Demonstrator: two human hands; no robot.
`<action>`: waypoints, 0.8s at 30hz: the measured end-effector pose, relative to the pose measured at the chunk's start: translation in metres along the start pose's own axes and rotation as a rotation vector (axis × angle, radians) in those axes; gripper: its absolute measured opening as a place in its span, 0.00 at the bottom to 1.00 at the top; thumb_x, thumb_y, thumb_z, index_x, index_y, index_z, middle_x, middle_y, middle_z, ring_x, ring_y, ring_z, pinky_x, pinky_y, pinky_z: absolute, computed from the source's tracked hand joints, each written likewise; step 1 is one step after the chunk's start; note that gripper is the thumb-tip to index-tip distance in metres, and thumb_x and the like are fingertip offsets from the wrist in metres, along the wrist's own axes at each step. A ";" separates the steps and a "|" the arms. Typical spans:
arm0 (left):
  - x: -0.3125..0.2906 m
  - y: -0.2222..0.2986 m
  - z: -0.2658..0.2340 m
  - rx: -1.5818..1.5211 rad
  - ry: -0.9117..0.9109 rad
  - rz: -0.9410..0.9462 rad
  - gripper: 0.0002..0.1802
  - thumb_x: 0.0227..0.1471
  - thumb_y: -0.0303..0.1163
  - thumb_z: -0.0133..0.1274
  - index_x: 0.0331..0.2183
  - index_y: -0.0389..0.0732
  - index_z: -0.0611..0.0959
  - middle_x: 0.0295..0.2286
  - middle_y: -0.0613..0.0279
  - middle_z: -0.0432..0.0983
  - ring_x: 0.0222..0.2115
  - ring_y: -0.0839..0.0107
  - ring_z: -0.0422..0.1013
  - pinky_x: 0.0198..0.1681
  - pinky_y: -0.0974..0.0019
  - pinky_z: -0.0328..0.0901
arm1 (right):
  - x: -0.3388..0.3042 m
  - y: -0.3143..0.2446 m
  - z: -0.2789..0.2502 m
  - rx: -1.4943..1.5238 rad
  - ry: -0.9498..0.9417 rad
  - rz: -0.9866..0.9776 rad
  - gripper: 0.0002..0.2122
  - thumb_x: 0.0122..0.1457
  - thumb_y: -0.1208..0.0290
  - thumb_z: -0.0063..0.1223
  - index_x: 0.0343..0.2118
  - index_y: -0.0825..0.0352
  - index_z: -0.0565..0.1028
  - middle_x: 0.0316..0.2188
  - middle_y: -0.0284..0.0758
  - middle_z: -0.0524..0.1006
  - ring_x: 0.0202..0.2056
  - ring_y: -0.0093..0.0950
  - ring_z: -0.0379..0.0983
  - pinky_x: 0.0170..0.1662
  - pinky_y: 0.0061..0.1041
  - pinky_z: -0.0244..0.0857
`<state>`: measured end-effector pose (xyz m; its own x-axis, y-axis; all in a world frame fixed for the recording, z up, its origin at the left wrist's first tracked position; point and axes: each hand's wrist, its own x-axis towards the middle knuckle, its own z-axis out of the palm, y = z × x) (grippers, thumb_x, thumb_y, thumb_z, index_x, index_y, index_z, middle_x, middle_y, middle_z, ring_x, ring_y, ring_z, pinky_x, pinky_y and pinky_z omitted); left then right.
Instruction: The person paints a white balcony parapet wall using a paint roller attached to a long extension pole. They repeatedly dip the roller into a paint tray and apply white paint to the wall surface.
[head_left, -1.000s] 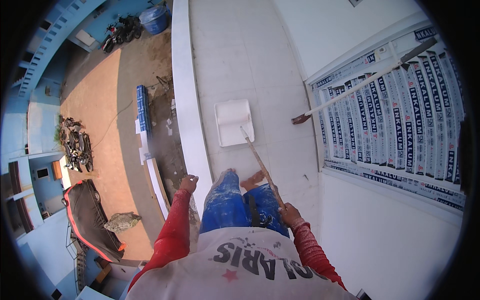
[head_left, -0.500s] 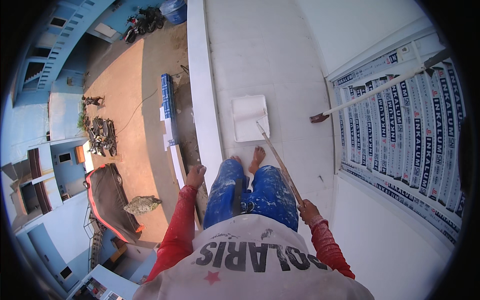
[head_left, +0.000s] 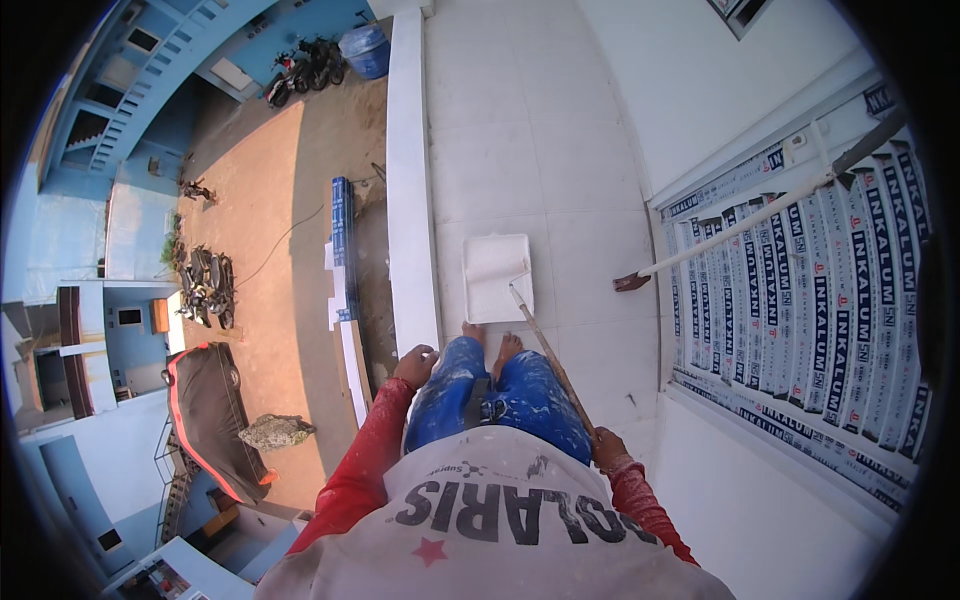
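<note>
- R hand [head_left: 610, 449], low by the person's R hip, has its fingers wrapped round the near end of a long wooden pole [head_left: 553, 360]; the thumb is too small to make out.
- Grip that far back prob. gives reach: far end gets down to the floor w/o much stooping.
- Pole's long axis runs diag., from R hip fwd and a bit to the person's L, sloping down past the R leg of the paint-spattered blue trousers [head_left: 540, 400]; its white tip points away from the body, into the tray.
- White tray [head_left: 468, 312] sits flat on the pale tiled floor [head_left: 590, 235], just ahead of the bare feet, long side running away from the person; prob. set there so the tip reaches it easily. White stuff inside looks like paint; can't tell a roller from it.
- L hand [head_left: 414, 367] looks empty, fingers loosely curled, out by the white ledge [head_left: 410, 190]; can't tell if it's touching. Maybe for balance.
- 2nd pole [head_left: 735, 228], pale w/ a dark upper part, slants across the wrapped slatted panel [head_left: 800, 290] on the R, well apart from R hand; prob. leaning there to be out of the way.
</note>
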<state>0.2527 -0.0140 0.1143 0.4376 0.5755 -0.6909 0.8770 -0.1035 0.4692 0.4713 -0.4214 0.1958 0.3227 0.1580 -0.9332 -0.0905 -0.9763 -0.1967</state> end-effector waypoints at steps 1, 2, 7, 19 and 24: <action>0.005 0.004 -0.002 0.003 0.016 0.033 0.22 0.57 0.48 0.51 0.44 0.40 0.81 0.37 0.45 0.81 0.40 0.54 0.78 0.46 0.58 0.69 | 0.002 -0.002 -0.004 -0.032 0.011 -0.032 0.14 0.65 0.63 0.44 0.42 0.69 0.73 0.32 0.49 0.79 0.32 0.45 0.79 0.37 0.42 0.72; 0.009 0.007 -0.004 0.002 0.045 0.074 0.23 0.57 0.48 0.51 0.44 0.39 0.81 0.35 0.45 0.81 0.36 0.56 0.78 0.44 0.58 0.70 | 0.005 -0.005 -0.007 -0.051 0.024 -0.058 0.14 0.65 0.63 0.44 0.42 0.69 0.73 0.31 0.49 0.79 0.30 0.44 0.79 0.36 0.41 0.73; 0.028 0.005 -0.005 -0.062 0.116 0.117 0.25 0.57 0.49 0.52 0.45 0.37 0.81 0.31 0.47 0.81 0.27 0.63 0.79 0.38 0.62 0.71 | 0.024 -0.022 -0.029 -0.136 0.075 -0.204 0.14 0.65 0.62 0.45 0.40 0.70 0.72 0.26 0.44 0.79 0.22 0.36 0.77 0.27 0.36 0.72; 0.040 0.019 0.016 -0.050 0.038 0.045 0.23 0.55 0.47 0.50 0.43 0.38 0.82 0.40 0.45 0.80 0.43 0.52 0.76 0.50 0.57 0.67 | 0.064 -0.077 -0.081 -0.041 0.045 -0.127 0.13 0.63 0.62 0.48 0.42 0.67 0.73 0.19 0.33 0.73 0.17 0.24 0.70 0.18 0.28 0.66; 0.059 0.040 0.004 -0.051 0.075 0.102 0.23 0.57 0.46 0.51 0.43 0.37 0.82 0.40 0.45 0.80 0.40 0.54 0.77 0.48 0.59 0.69 | 0.075 -0.094 -0.092 -0.027 0.061 -0.124 0.13 0.63 0.62 0.47 0.39 0.70 0.73 0.21 0.36 0.76 0.18 0.30 0.73 0.21 0.33 0.70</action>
<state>0.3139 0.0126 0.0903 0.5062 0.6231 -0.5963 0.8168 -0.1244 0.5634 0.5902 -0.3314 0.1721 0.3866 0.2689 -0.8822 -0.0214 -0.9537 -0.3000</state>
